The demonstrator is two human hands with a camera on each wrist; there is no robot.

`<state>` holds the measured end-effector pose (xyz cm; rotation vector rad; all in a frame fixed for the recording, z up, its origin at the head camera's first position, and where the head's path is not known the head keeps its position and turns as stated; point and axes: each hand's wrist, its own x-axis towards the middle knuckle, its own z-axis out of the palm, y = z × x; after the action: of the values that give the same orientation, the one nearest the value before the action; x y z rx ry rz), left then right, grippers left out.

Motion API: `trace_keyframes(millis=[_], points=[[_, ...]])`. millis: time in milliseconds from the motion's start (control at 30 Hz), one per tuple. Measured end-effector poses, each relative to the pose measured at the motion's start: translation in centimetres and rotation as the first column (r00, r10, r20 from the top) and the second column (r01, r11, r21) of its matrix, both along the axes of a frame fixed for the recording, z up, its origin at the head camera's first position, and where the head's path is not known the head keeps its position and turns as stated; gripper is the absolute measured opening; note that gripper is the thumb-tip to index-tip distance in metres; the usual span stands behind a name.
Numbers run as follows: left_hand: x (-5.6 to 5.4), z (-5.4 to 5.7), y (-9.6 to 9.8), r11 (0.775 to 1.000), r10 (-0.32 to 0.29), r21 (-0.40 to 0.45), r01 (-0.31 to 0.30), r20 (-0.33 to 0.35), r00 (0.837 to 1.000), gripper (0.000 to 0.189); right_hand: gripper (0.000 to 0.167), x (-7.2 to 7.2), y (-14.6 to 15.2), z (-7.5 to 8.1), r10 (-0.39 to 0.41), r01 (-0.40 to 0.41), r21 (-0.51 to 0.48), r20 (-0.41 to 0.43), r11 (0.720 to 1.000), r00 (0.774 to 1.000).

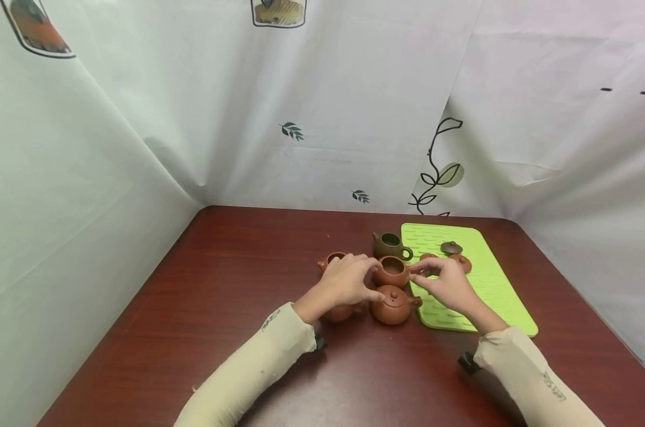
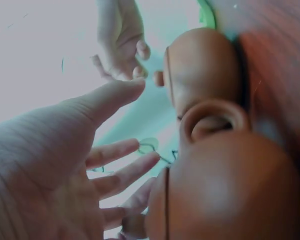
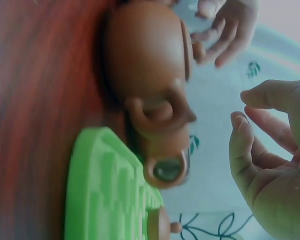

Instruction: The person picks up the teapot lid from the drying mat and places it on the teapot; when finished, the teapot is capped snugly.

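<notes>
My left hand hovers by the left side of a lidless reddish-brown teapot, thumb and fingers spread; whether a fingertip touches it is unclear. At its right side is my right hand, fingers curved and thumb and fingertips close together; the right wrist view shows nothing between them. Nearer me sits a lidded reddish-brown teapot. Behind stands a dark brown teapot without a lid. Another lidless teapot and a reddish-brown pot are partly hidden by my left hand.
A green textured mat lies on the right of the dark red table. On it are a dark lid, a reddish lid and another lid partly behind my right hand. White fabric hangs around the table.
</notes>
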<state>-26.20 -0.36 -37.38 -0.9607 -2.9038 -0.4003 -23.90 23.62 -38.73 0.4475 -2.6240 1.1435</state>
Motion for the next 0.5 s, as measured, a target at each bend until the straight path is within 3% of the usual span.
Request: trace_keyframes(millis=[200,500], points=[[-0.7,0.2,-1.5,0.996,0.042,0.080,-0.038,-0.046,0.998,0.054,0.011,-0.6,1.3,0.3,-0.039,0.039,-0.031,-0.018,0.999,0.999],[-2.3,-0.6,-3.9,0.978,0.090,0.187,-0.088,-0.003,0.996,0.057,0.011,-1.8,2.5,-0.1,-0.072,0.072,-0.004,-0.020,0.997,0.997]])
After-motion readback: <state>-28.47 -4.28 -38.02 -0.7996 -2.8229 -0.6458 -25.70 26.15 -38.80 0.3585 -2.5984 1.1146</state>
